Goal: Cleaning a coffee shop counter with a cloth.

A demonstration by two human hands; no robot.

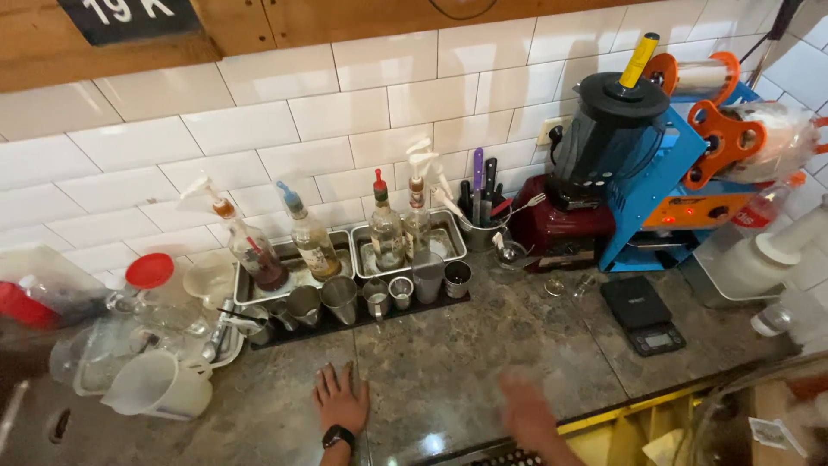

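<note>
The scene is being viewed by a single camera worn on the head, and it is being aimed steeply downward and forward over a stone counter [448, 362] toward a white tiled wall [345, 112]. The counter is being seen from close above, at roughly arm's reach. The left hand [339, 399] and the blurred right hand [528, 414] are being caught at the bottom edge, nearest the lens. No second view is being supplied, so no overlap is being shared.

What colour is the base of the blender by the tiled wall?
Dark red, under a black jar: the blender base shows in the head view.
</note>
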